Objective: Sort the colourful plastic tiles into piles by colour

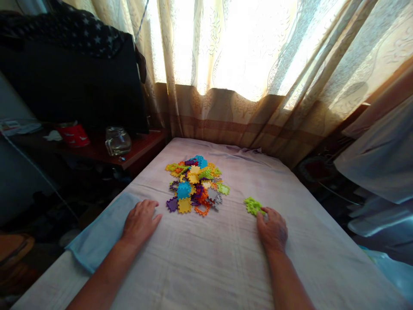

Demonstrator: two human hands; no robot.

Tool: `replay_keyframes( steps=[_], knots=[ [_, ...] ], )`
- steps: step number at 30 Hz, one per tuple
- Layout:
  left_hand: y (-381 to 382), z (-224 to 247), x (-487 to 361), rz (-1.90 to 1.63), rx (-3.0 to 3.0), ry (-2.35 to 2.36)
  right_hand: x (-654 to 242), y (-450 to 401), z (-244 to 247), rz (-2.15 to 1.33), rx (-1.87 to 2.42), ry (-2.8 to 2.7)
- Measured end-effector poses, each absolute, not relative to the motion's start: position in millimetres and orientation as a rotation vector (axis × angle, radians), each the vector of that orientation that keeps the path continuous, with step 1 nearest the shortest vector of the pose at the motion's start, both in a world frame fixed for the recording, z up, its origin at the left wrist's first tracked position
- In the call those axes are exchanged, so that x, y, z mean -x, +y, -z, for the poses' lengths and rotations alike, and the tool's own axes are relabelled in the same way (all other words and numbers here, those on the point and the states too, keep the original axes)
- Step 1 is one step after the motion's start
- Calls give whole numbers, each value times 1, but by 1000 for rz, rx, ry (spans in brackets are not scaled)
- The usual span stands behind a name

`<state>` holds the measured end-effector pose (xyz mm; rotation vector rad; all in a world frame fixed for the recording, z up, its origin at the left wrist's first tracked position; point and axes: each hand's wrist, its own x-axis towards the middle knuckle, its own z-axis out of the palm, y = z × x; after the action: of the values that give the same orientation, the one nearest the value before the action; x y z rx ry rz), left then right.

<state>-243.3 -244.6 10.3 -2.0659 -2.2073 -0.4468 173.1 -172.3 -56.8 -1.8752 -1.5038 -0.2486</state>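
Observation:
A heap of small toothed interlocking puzzle pieces (pixel 184 206) in yellow, blue, purple, orange, green and grey lies on the pale sheet. To its lower left rests my left hand (pixel 141 220), palm down and open, its thumb apart from the fingers and nothing in it. Off to the right of the heap are bright green toothed puzzle pieces (pixel 253 206), seemingly overlapping each other. My right hand (pixel 272 228) has its thumb and fingertips closed on their near right edge, the other fingers curled.
A light blue cloth (pixel 106 228) lies under and beside my left forearm. On the red-brown desk (pixel 142 150) at left stand a glass jar (pixel 118 141), a red container (pixel 73 134) and a dark screen (pixel 80 86). Curtains (pixel 219 112) hang behind; fabric (pixel 380 150) hangs at right.

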Motion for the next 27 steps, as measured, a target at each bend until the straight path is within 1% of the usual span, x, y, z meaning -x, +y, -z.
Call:
replay_keyframes(
  steps=[3,9,15,21,27],
  knots=[
    [-264,-18,261,201,1956,-2342,-175,-170,59,228,1866,-1501],
    [-280,-17,282,58,1838,-2501,-178,-168,63,190,1843,-1485],
    [-277,-3,305,240,1835,-2408,-179,-167,63,168,1848,-1474],
    [-268,3,314,269,1846,-2347,-180,-167,64,125,1844,-1489],
    [-283,10,324,309,1802,-2377,-181,-167,65,104,1847,-1466]
  ],
)
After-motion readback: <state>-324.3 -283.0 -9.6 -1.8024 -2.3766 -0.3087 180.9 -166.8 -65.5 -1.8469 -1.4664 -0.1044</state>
